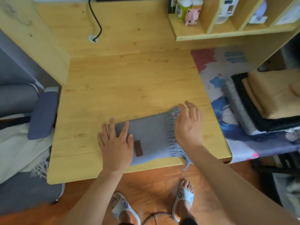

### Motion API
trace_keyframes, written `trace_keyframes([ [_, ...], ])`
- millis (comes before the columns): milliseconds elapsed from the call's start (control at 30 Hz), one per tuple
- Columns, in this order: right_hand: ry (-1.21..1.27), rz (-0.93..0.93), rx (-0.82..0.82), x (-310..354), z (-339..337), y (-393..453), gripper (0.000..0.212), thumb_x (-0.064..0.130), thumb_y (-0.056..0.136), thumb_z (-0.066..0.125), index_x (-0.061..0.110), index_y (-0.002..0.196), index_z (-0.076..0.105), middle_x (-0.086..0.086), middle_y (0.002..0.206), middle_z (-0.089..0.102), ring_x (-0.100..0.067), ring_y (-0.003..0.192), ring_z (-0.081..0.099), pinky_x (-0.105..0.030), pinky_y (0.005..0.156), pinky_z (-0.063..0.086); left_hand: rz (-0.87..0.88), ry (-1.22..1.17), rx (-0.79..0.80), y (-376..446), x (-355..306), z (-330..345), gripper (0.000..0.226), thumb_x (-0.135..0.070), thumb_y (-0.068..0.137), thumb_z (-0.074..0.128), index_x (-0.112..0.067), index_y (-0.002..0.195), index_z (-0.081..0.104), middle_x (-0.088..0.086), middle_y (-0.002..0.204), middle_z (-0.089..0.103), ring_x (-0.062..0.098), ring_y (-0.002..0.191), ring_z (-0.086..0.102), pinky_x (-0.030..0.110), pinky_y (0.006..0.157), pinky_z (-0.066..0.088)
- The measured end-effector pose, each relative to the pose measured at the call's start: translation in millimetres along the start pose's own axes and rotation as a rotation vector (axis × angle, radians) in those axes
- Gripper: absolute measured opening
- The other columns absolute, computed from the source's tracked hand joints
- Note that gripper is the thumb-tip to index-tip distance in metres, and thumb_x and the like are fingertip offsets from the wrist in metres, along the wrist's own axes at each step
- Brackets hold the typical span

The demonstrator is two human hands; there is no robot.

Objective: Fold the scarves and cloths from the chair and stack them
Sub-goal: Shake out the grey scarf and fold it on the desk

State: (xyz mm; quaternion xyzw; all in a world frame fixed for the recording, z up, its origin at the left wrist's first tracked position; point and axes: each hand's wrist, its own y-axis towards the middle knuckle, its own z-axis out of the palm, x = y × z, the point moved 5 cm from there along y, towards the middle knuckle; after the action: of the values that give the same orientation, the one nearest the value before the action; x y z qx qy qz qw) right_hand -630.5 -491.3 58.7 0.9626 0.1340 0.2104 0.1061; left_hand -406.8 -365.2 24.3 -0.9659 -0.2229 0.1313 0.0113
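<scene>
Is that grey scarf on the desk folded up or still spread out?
Folded: the grey scarf lies as a compact rectangle, fringe bunched at one end, both hands flat on it.

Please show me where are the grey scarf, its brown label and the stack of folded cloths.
grey scarf (151, 127): head view, flat middle.
brown label (138, 148): head view, its centre.
stack of folded cloths (274, 95): head view, tan top cloth.

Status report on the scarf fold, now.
Left hand flat on grey scarf. Right hand open over the fringe. Scarf folded at desk edge. Nothing in the way.
</scene>
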Motion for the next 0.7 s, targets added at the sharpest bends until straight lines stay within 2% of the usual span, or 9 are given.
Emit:
trace_keyframes([
  [33, 0.029, -0.117, 0.041, 24, -1, -23, 0.037, 0.012, 0.101, 0.045, 0.003, 0.135, 0.056, -0.022, 0.143, 0.048, -0.042, 0.136, 0.04, -0.054, 0.113, 0.033, -0.136, -0.1, -0.02, -10, 16, -5, 0.052, -0.046, 0.107, 0.036, -0.036, 0.157, 0.034, 0.014, 0.167, 0.016, 0.042, 0.151, 0.018, 0.059, 0.118, 0.023],
  [100, -0.054, -0.338, 0.286, 55, 20, -63, 0.045, 0.032, 0.105, 0.039, 0.011, 0.145, 0.05, -0.017, 0.154, 0.039, -0.038, 0.146, 0.028, -0.054, 0.119, 0.026, -0.373, -0.389, 0.039, -28, 35, -4, 0.058, -0.043, 0.107, 0.041, -0.034, 0.161, 0.023, 0.013, 0.163, 0.018, 0.04, 0.141, 0.034, 0.055, 0.108, 0.041],
  [200, -0.134, -0.186, 0.46, 44, 55, -64, 0.061, 0.055, 0.103, 0.024, 0.026, 0.158, 0.026, -0.004, 0.168, 0.013, -0.03, 0.155, 0.006, -0.054, 0.122, 0.017, -0.623, -0.965, 0.144, -36, 29, 9, 0.071, -0.04, 0.106, 0.049, -0.035, 0.163, 0.008, 0.004, 0.146, 0.043, 0.03, 0.122, 0.057, 0.045, 0.087, 0.053],
  [233, -0.13, -0.114, 0.49, 37, 62, -61, 0.064, 0.058, 0.102, 0.021, 0.03, 0.159, 0.02, 0.0, 0.169, 0.006, -0.027, 0.155, 0.0, -0.053, 0.123, 0.014, -0.674, -1.072, 0.172, -35, 25, 13, 0.073, -0.04, 0.104, 0.055, -0.032, 0.162, 0.012, 0.0, 0.138, 0.051, 0.028, 0.115, 0.062, 0.042, 0.079, 0.054],
  [300, -0.134, -0.079, 0.529, 31, 67, -57, 0.066, 0.062, 0.101, 0.019, 0.034, 0.16, 0.013, 0.003, 0.169, -0.001, -0.024, 0.155, -0.005, -0.052, 0.122, 0.012, -0.78, -1.161, 0.265, -26, 24, 17, 0.063, -0.04, 0.098, 0.066, -0.02, 0.151, 0.038, 0.002, 0.126, 0.063, 0.027, 0.1, 0.067, 0.039, 0.067, 0.053],
  [400, -0.113, -0.131, 0.615, 25, 65, -57, 0.068, 0.067, 0.099, 0.017, 0.037, 0.16, 0.008, 0.007, 0.168, -0.006, -0.02, 0.154, -0.011, -0.052, 0.123, 0.013, -0.931, -1.218, 0.432, -6, 32, 8, 0.041, -0.041, 0.091, 0.073, -0.013, 0.12, 0.066, 0.007, 0.112, 0.074, 0.029, 0.098, 0.071, 0.041, 0.074, 0.056],
  [500, -0.051, -0.137, 0.768, 17, 54, -52, 0.076, 0.077, 0.092, 0.009, 0.041, 0.159, 0.0, 0.013, 0.167, -0.015, -0.014, 0.152, -0.019, -0.053, 0.124, 0.004, -0.889, -1.282, 0.557, 4, 15, -17, 0.034, -0.036, 0.091, 0.074, -0.013, 0.114, 0.07, 0.01, 0.101, 0.078, 0.03, 0.093, 0.073, 0.044, 0.077, 0.057],
  [567, 0.104, -0.113, 0.805, 19, 27, -49, 0.085, 0.082, 0.086, 0.012, 0.04, 0.16, 0.003, 0.013, 0.167, -0.008, -0.009, 0.152, -0.016, -0.052, 0.123, 0.0, -0.794, -1.345, 0.538, 7, -11, -41, 0.028, -0.028, 0.094, 0.07, -0.012, 0.117, 0.07, 0.011, 0.099, 0.078, 0.029, 0.088, 0.074, 0.042, 0.073, 0.056],
  [700, 0.477, -0.219, 0.568, 14, -46, -62, 0.096, 0.078, 0.084, 0.05, 0.034, 0.16, 0.011, 0.011, 0.164, 0.024, -0.004, 0.153, 0.01, -0.044, 0.125, -0.006, -0.529, -1.23, 0.35, 16, -82, -103, 0.015, -0.01, 0.094, 0.065, -0.003, 0.107, 0.068, 0.021, 0.101, 0.075, 0.033, 0.09, 0.074, 0.042, 0.077, 0.056],
])
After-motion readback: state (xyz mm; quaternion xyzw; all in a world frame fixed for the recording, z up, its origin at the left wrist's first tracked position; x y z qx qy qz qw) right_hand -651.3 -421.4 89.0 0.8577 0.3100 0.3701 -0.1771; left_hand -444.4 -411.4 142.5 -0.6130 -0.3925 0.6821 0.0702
